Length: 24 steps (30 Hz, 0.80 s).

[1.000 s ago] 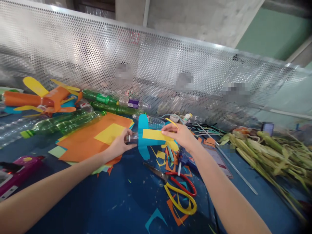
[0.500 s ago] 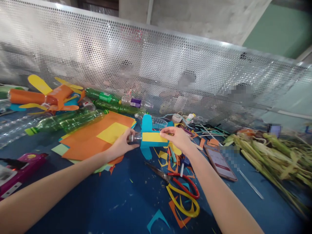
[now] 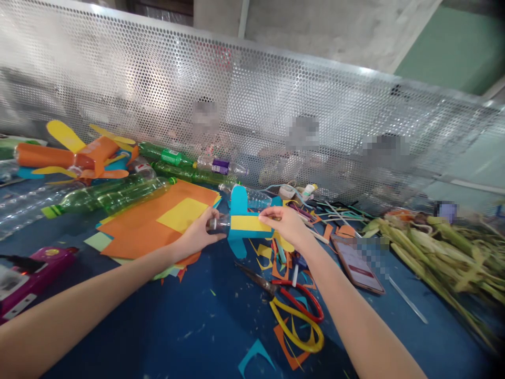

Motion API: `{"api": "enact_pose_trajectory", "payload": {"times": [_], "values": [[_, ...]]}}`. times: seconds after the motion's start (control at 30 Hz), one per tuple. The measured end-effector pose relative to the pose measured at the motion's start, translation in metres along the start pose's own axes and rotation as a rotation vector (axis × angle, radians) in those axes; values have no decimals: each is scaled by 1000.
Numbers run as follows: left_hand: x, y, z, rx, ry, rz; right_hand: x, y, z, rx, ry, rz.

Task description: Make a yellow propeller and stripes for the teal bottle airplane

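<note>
My left hand (image 3: pixel 200 232) is closed round the capped neck end of a small clear bottle (image 3: pixel 223 224). Blue paper wraps the bottle's body, and rounded blue paper flaps (image 3: pixel 239 199) stick out above and below, like wings. A yellow paper strip (image 3: pixel 248 223) lies along the wrapped side. With thumb and fingers together, my right hand (image 3: pixel 287 223) pinches the right end of this strip against the bottle. More yellow paper (image 3: pixel 284 243) shows just under that hand. The bottle's far end is hidden behind my right fingers.
Red-and-yellow-handled scissors (image 3: pixel 290 310) lie in front, among paper scraps (image 3: pixel 257 358). Orange and yellow sheets (image 3: pixel 138 231), green bottles (image 3: pixel 130 196) and an orange paper-covered bottle model (image 3: pixel 92 158) are left. A phone (image 3: pixel 358 266) and dried husks (image 3: pixel 442 247) lie right. A perforated metal panel (image 3: pixel 252 105) stands behind.
My right hand has lowered the strip's right end onto the blue-wrapped bottle, and the strip lies flatter. The view shifted slightly. Over the last half second almost nothing moved.
</note>
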<state>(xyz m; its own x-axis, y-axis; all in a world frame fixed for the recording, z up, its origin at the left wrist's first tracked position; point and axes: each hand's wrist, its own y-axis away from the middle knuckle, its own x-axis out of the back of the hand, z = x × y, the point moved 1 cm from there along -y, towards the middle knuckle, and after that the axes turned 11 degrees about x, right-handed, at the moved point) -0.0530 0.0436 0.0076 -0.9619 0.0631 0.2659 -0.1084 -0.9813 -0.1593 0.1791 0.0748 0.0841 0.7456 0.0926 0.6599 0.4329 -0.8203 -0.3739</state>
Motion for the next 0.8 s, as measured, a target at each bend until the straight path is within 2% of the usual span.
{"api": "enact_pose_trajectory", "payload": {"times": [0.57,0.8], "values": [[0,0,1,1,-11,-17,-7,1,9,60,52,51],[0,1,1,-11,-26,-22,-9,1,5,112,92,73]]}}
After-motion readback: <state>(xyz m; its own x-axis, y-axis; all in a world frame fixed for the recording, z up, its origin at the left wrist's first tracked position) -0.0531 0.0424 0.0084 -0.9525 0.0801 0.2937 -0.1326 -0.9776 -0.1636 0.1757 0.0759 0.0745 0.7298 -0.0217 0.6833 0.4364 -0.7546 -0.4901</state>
